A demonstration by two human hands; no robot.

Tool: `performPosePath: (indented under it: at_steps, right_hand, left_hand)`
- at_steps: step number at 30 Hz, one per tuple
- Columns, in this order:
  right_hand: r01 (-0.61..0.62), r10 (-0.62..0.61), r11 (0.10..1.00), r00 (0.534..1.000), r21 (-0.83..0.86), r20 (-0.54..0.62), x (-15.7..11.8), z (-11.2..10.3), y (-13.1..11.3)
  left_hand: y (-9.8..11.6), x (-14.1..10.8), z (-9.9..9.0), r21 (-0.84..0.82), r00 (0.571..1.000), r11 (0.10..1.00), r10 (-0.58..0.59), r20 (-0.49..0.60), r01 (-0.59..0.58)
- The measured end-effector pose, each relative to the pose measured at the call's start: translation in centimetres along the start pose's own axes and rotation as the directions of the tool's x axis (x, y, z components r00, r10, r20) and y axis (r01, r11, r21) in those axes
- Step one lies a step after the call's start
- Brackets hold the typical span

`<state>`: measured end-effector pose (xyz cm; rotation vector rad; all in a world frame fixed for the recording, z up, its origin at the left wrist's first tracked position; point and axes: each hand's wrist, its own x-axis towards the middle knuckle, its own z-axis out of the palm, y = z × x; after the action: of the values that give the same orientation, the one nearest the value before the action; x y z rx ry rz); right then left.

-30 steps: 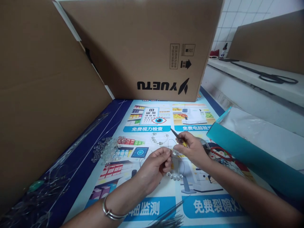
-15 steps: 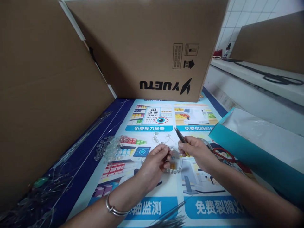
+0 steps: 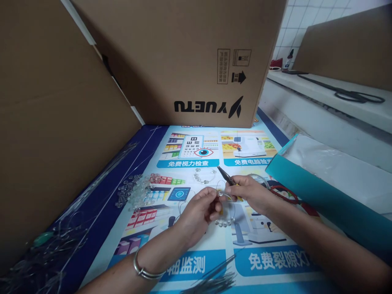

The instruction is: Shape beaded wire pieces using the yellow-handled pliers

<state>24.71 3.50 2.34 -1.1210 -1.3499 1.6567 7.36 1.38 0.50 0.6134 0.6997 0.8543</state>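
Between thumb and fingers, my left hand pinches a thin wire strung with clear beads. This beaded wire loop hangs toward the table, its beads gathered at the bottom. Pliers with dark jaws and yellow handles are gripped in my right hand, jaws pointing up and left. My right fingertips are close to the wire near my left hand; whether they touch it I cannot tell. Just beyond my hands, a second ring of wire with clear beads lies on the printed sheet.
A pile of loose clear beads lies on the left. Cut wires lie at the front. Cardboard panels stand behind and left. A teal box stands right, scissors on the ledge beyond.
My right hand has come slightly closer to my left, the pliers tilting further left. The ring on the sheet shows more clearly. The whole view has shifted a little.
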Motion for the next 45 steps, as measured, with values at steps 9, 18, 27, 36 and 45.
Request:
performPosePath:
  at_steps: [9, 18, 27, 36, 45]
  right_hand:
    - [-0.041, 0.042, 0.999, 0.999, 0.025, -0.031, 0.0, 0.5, 0.3]
    - [-0.034, 0.035, 0.999, 0.998, 0.016, -0.053, 0.2, 0.5, 0.4]
    - [-0.009, 0.01, 1.0, 0.999, 0.02, -0.046, 0.2, 0.7, 0.9]
    - [-0.058, 0.065, 0.994, 0.995, 0.088, -0.074, -0.2, 1.2, 0.8]
    - [-0.049, 0.054, 0.996, 0.995, 0.069, -0.08, 0.0, 1.0, 1.0]
  left_hand:
    - [-0.9, -0.1, 0.5, 0.099, 0.983, 0.992, 0.096, -0.153, -0.081]
    - [-1.2, -0.2, 0.7, 0.032, 0.987, 0.998, 0.067, -0.145, -0.063]
    - [-1.0, -0.3, 0.8, -0.01, 0.983, 0.998, 0.064, -0.17, -0.067]
    - [-2.0, 0.1, 0.6, 0.149, 0.953, 0.977, 0.183, -0.242, -0.149]
    - [-1.1, -0.2, 0.7, 0.177, 0.977, 0.976, 0.153, -0.146, -0.126]
